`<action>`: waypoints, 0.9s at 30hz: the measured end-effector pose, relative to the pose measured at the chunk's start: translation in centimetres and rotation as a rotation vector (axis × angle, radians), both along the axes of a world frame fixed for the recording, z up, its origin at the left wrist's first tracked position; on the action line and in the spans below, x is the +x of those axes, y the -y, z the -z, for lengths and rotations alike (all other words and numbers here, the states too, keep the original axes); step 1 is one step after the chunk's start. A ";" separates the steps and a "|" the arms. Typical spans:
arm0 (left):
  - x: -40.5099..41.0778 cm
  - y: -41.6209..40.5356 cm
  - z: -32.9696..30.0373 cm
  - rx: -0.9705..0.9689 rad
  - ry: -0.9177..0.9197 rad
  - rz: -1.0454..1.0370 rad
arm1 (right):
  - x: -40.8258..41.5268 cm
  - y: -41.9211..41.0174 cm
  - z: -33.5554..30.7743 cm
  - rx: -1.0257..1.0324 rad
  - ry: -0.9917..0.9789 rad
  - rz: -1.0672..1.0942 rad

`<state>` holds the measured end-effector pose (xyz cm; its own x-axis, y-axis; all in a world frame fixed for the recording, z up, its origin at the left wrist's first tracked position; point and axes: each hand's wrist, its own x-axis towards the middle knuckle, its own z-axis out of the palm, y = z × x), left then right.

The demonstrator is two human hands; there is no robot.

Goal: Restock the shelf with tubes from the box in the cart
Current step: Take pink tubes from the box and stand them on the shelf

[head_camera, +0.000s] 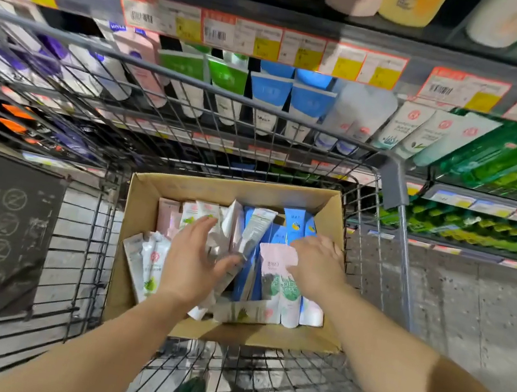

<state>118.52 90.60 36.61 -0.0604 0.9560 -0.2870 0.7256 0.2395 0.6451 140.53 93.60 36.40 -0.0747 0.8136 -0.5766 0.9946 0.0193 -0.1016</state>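
Both hands reach into the box — left hand spread wide, right hand relaxed — tubes lying lengthwise.

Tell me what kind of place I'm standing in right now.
Most likely a supermarket or drugstore personal-care aisle. Shelves carry rows of tubes and bottles above barcoded price labels, and a wire shopping cart in front holds a cardboard box of tubes that both hands are reaching into.

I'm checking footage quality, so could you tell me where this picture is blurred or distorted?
Head view: the left hand and the tubes beside it are motion-smeared; the shelf price labels are too soft to read; wide-angle bending curves the cart rim and shelf edges.
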 end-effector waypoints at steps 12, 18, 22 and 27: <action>3.7 2.0 -0.1 -0.448 0.396 0.160 | 0.5 -2.7 -6.7 -0.122 -0.488 0.092; 3.4 1.9 -0.1 -0.546 0.633 0.036 | -0.9 -3.6 -5.6 -0.194 -0.826 0.570; 1.1 2.3 0.3 -0.570 0.646 -0.118 | -0.9 -2.8 0.1 -0.238 -0.297 0.246; -0.7 2.9 0.8 -0.579 0.612 -0.142 | -1.9 -0.6 2.8 -0.181 -0.228 0.245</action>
